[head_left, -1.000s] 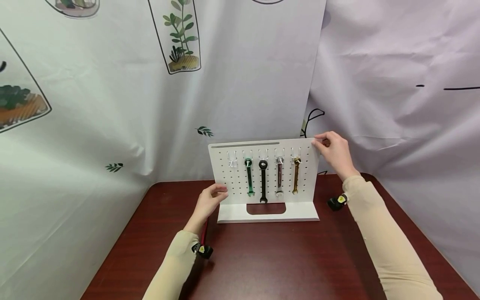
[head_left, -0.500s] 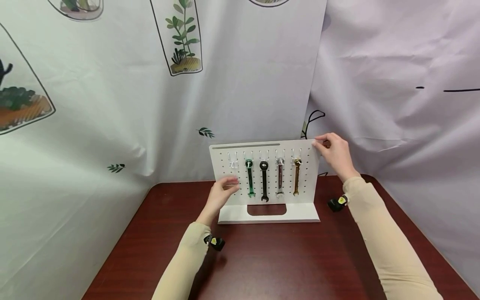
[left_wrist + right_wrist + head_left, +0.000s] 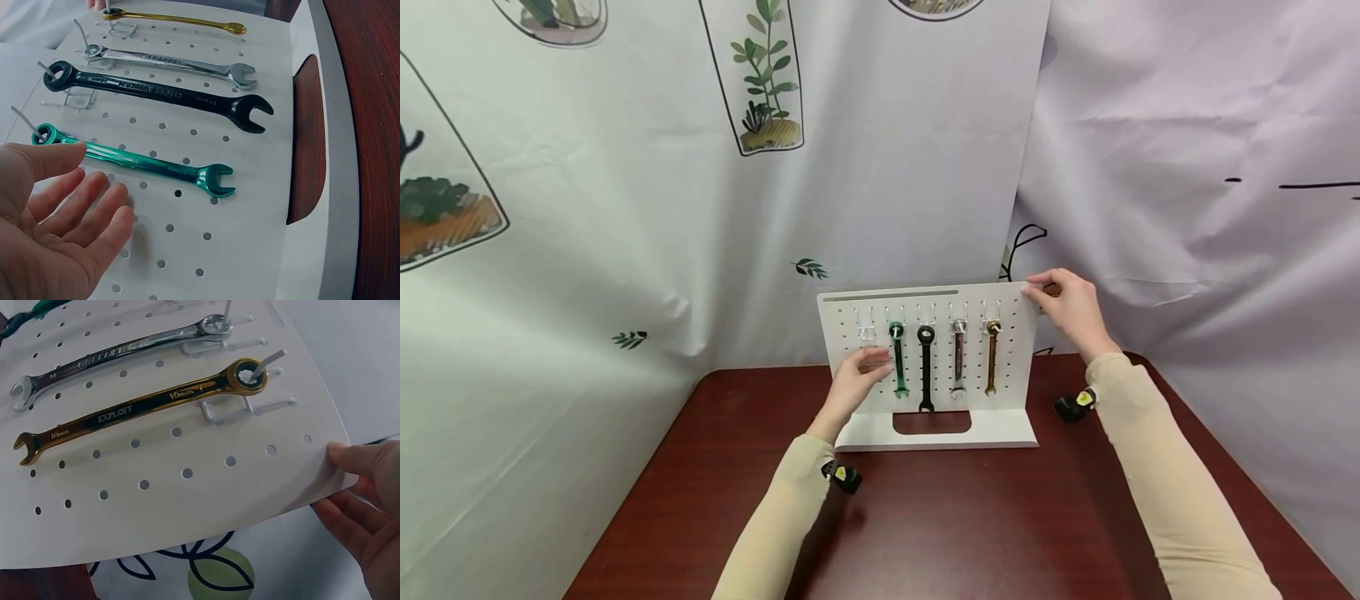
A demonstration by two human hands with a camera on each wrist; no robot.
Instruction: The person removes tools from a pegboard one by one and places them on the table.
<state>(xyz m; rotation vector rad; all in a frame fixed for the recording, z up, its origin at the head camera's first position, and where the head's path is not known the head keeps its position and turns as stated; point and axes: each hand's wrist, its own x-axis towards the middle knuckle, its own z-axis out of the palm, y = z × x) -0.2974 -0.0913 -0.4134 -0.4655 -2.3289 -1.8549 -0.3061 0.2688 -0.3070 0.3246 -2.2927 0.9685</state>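
A white pegboard stand (image 3: 955,437) holds a green wrench (image 3: 899,360), a black wrench (image 3: 926,367), a silver wrench (image 3: 958,358) and a gold wrench (image 3: 992,358), each hanging by its ring end from a hook. My left hand (image 3: 853,383) is in front of the board's left part, nearest the green wrench. In the left wrist view its thumb overlaps that wrench's shank; whether they touch I cannot tell. The fingers are loosely bent and hold nothing. My right hand (image 3: 369,506) pinches the board's upper right corner between thumb and fingers.
An unoccupied wire hook (image 3: 866,325) sits at the board's upper left. The stand rests on a dark red table (image 3: 955,517) near its back edge. White cloth (image 3: 895,167) with plant drawings hangs behind.
My left hand has moved right and slightly up, from the board's left edge to beside the green wrench. My right hand keeps its hold on the corner.
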